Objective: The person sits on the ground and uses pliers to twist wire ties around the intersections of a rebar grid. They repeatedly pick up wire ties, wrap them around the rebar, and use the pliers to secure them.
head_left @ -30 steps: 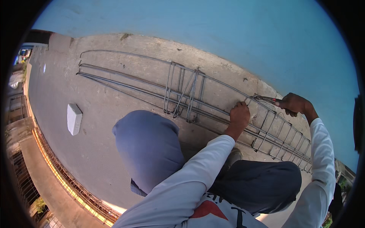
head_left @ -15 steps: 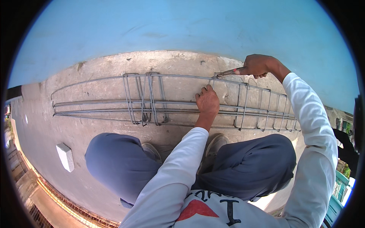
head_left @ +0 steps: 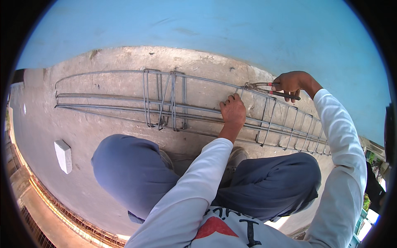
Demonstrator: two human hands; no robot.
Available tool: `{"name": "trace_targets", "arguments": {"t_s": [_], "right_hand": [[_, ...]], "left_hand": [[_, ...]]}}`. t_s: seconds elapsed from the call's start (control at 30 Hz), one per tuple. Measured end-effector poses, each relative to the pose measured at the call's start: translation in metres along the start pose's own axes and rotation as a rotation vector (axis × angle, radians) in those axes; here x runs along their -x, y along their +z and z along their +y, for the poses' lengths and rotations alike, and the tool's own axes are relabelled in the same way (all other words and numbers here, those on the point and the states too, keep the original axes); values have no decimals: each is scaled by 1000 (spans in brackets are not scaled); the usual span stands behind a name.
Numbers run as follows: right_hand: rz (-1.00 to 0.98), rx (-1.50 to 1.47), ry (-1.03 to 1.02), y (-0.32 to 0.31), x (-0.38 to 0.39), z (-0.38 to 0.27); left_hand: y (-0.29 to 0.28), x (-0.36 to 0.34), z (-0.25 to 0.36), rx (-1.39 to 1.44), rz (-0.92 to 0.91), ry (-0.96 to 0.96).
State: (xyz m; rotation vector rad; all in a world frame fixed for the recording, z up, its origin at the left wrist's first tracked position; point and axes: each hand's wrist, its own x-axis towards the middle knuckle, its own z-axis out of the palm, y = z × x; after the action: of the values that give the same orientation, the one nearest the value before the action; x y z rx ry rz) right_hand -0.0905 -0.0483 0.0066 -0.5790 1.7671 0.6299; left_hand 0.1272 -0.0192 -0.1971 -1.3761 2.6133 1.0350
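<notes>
A long cage of steel rebar (head_left: 124, 99) lies across the concrete in front of me. My left hand (head_left: 233, 110) is closed around a stirrup (head_left: 242, 91), just below the cage's far bar. In my right hand (head_left: 291, 82) is a pair of pincers (head_left: 262, 87) with red on the handles. Their handles are spread apart, and the jaws meet the far bar close to the top of that stirrup. Whether wire sits in the jaws is too small to tell. Several loose stirrups (head_left: 173, 101) stand bunched and leaning left of my left hand.
A blue wall (head_left: 198, 29) rises right behind the cage. Evenly spaced stirrups (head_left: 291, 128) run along the cage's right part. A white block (head_left: 63, 156) rests on the floor at left. My bent knees (head_left: 132, 173) flank my left forearm near the cage.
The pincers' handles have spread apart in my right hand, while the jaws stay at the same joint. My left hand keeps its hold. The whole view has tilted slightly.
</notes>
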Motion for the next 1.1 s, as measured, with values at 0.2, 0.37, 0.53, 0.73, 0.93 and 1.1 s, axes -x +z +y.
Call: {"name": "trace_targets", "arguments": {"t_s": [0.2, 0.37, 0.53, 0.73, 0.93, 1.1], "right_hand": [[526, 757, -206, 29, 6, -8], [843, 1279, -288, 44, 17, -5], [1210, 1517, -416, 44, 16, -6], [931, 1380, -346, 32, 12, 1], [932, 1203, -431, 30, 9, -3], [999, 1240, -451, 27, 4, 11]], "left_hand": [[2, 1, 0, -33, 65, 18], [5, 1, 2, -16, 84, 22], [4, 2, 1, -28, 115, 31], [5, 1, 0, -24, 112, 21], [0, 0, -2, 30, 56, 17], [-47, 5, 4, 173, 222, 138]]}}
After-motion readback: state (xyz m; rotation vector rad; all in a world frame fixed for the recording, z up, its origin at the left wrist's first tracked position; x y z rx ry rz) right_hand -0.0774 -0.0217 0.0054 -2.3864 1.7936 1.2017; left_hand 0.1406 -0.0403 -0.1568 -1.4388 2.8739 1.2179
